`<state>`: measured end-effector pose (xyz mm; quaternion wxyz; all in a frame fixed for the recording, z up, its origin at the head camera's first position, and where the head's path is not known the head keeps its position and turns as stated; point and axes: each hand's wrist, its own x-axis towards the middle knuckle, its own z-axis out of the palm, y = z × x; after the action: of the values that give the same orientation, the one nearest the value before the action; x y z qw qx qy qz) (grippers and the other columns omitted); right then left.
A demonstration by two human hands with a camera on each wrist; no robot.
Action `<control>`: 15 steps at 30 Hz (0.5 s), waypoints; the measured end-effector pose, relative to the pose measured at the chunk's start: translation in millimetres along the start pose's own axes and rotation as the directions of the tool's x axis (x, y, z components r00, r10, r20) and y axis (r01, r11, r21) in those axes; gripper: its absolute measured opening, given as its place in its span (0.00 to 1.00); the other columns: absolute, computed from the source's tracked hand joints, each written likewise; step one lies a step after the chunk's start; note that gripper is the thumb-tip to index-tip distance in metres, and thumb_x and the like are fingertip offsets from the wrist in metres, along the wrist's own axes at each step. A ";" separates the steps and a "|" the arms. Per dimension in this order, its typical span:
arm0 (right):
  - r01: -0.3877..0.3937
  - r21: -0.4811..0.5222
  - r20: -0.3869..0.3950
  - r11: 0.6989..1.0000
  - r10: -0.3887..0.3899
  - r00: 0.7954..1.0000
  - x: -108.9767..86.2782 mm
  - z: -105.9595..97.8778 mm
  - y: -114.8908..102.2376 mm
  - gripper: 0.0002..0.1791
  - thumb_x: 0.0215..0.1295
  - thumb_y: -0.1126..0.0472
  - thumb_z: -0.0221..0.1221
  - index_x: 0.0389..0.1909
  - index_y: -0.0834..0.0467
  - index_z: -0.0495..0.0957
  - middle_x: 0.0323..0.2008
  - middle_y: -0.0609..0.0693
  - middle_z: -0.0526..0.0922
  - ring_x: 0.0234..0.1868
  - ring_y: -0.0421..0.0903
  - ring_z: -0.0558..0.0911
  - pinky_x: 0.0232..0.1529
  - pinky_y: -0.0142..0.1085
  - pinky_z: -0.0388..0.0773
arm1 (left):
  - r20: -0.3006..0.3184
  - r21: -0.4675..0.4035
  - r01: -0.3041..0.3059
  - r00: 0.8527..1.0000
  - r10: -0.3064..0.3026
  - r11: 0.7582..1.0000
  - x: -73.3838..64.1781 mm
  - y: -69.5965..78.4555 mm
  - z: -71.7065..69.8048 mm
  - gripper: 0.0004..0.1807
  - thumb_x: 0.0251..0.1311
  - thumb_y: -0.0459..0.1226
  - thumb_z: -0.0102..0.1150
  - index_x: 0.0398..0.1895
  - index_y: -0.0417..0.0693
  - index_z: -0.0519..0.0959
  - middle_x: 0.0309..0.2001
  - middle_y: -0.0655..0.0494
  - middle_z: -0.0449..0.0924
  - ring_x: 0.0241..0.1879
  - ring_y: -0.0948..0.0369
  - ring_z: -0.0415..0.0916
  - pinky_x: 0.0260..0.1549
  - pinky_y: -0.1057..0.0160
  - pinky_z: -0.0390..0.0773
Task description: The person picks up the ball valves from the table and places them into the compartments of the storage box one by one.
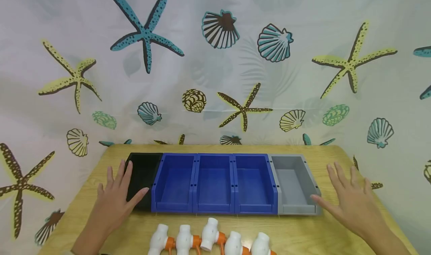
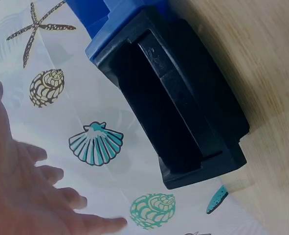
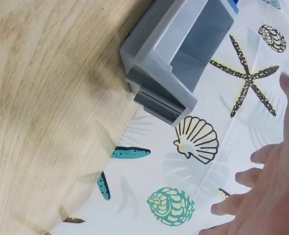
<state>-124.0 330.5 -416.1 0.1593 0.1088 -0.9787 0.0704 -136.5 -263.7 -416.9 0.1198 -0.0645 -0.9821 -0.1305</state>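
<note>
My left hand is held with fingers spread beside the black bin, its fingers overlapping the bin's left side in the head view. Nothing is in it; the left wrist view shows the same bare fingers and the black bin apart from them. On the other side, my right hand is spread too and holds nothing, its thumb near the front right corner of the grey bin. Several white plastic valves with orange handles lie in a row at the near edge of the view, partly cut off.
Three blue bins stand side by side between the black and grey ones, forming one row on the wooden table. Behind the table hangs a pale cloth printed with starfish and shells.
</note>
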 end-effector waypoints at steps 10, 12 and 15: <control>-0.239 0.354 -0.062 0.904 0.277 0.959 -21.8 -18.4 -15.5 0.17 0.68 0.52 0.53 0.46 0.60 0.78 0.38 0.56 0.82 0.34 0.45 0.81 0.28 0.34 0.76 | -0.166 -0.403 0.070 0.975 -0.149 0.912 -0.9 -14.1 -14.1 0.31 0.68 0.48 0.44 0.71 0.50 0.54 0.65 0.45 0.61 0.55 0.46 0.68 0.39 0.63 0.76; -0.287 0.384 0.019 0.878 0.303 0.953 -27.5 -18.2 -24.0 0.17 0.68 0.50 0.52 0.44 0.60 0.79 0.32 0.51 0.83 0.27 0.37 0.80 0.24 0.28 0.74 | -0.185 -0.422 0.081 0.967 -0.173 0.903 -2.4 -16.4 -15.0 0.27 0.68 0.46 0.45 0.68 0.47 0.60 0.62 0.46 0.65 0.51 0.49 0.71 0.34 0.73 0.73; -0.356 0.398 0.181 0.845 0.309 0.934 -36.1 -12.9 -40.6 0.22 0.68 0.45 0.50 0.44 0.60 0.78 0.29 0.46 0.82 0.26 0.35 0.80 0.25 0.29 0.75 | -0.185 -0.414 0.090 0.966 -0.181 0.906 -8.7 -15.5 -12.2 0.22 0.68 0.44 0.46 0.61 0.44 0.68 0.56 0.48 0.70 0.46 0.54 0.73 0.31 0.77 0.69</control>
<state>-77.1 300.4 -411.6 0.0632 -0.0267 -0.9508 0.3020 -127.8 -282.7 -411.4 0.2019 -0.0041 -0.9171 -0.3436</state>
